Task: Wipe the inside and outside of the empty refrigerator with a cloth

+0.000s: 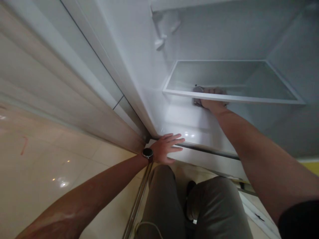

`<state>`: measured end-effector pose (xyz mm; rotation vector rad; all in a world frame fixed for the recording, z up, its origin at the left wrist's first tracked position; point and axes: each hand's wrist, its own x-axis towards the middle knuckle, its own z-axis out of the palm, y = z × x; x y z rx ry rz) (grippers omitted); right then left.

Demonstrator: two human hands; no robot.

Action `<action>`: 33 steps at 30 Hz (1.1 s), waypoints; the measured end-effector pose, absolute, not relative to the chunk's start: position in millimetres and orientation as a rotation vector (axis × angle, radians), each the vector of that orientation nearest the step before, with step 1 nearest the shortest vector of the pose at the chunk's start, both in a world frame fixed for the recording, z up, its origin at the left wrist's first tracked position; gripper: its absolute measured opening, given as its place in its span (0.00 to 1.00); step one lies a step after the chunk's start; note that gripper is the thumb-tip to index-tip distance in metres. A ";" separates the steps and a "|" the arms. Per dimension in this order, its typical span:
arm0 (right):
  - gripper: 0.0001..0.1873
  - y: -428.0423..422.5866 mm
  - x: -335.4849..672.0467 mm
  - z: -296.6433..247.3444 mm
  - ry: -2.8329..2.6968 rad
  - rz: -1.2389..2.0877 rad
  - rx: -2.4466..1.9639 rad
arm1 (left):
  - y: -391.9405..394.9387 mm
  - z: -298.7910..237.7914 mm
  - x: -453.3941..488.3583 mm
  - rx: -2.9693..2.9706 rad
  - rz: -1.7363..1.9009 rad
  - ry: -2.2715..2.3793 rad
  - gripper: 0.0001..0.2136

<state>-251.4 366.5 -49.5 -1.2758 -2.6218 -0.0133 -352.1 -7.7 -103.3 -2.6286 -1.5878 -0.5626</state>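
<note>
My left hand (pixel 165 148), with a watch (pixel 147 152) on its wrist, rests with fingers spread on the front sill (pixel 201 156) of a white refrigerator-like compartment. Inside, my right hand (pixel 211 99) reaches beneath a glass shelf (pixel 231 79) with a white frame. Its fingers are closed around a crumpled grey cloth (pixel 197 101) against the inner wall or floor of the compartment; which one I cannot tell. The shelf's front rim and the glass partly hide this hand.
A white molded bracket (pixel 164 30) juts from the inner side wall above the shelf. On the left stands a pale open door or side panel (pixel 62 73). My knees (pixel 219 199) are below the sill, over a glossy tiled floor (pixel 50 159).
</note>
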 end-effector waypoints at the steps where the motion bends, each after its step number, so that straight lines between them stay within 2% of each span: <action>1: 0.29 364.3 -250.4 -49.8 -2.625 -0.022 -1.272 | -7.5 -103.3 -351.8 -2.625 -0.567 -1.591 0.29; 10: 0.33 315.6 -230.0 -43.7 -2.734 0.134 -1.491 | -6.1 -100.9 -350.0 -2.602 -0.553 -1.594 0.27; 23: 0.37 224.8 -186.1 -36.3 -2.880 0.254 -1.460 | -2.8 -103.6 -350.3 -2.544 -0.536 -1.559 0.27; 33: 0.39 211.9 -183.4 -25.7 -2.969 0.365 -1.545 | -0.4 -107.7 -351.8 -2.538 -0.526 -1.537 0.27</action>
